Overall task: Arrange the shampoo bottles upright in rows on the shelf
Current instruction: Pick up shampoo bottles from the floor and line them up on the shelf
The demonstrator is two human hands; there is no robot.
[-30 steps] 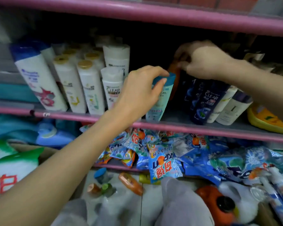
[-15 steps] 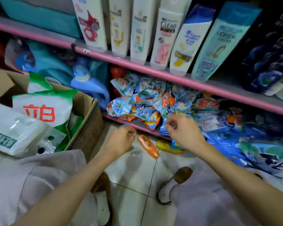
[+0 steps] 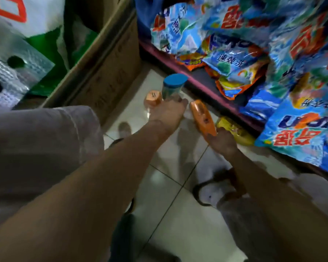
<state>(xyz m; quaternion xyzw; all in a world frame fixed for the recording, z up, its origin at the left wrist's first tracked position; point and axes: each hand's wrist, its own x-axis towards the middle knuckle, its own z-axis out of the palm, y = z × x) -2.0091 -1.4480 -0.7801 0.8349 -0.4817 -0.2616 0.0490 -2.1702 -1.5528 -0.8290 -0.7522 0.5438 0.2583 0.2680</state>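
I look down at the tiled floor below the shelf. A bottle with a blue cap (image 3: pixel 175 84) stands there, and my left hand (image 3: pixel 167 113) grips its lower part. Just left of it stands a small bottle with an orange cap (image 3: pixel 153 97). An orange bottle (image 3: pixel 202 118) lies on the floor, and my right hand (image 3: pixel 223 143) holds its near end. A yellow bottle (image 3: pixel 235 131) lies beside my right hand, against the base of the shelf. The shelf with the shampoo rows is out of view.
A cardboard box (image 3: pixel 106 63) holding white and green bags stands at the left. Blue detergent bags (image 3: pixel 240 53) are heaped on the low pink shelf (image 3: pixel 199 83) at the right. My shoe (image 3: pixel 208 194) and knees are below my arms.
The view has dropped from the shampoo shelf to the floor. Both hands have come down from the shelf. The left now grips the blue-capped bottle, the right the orange bottle.
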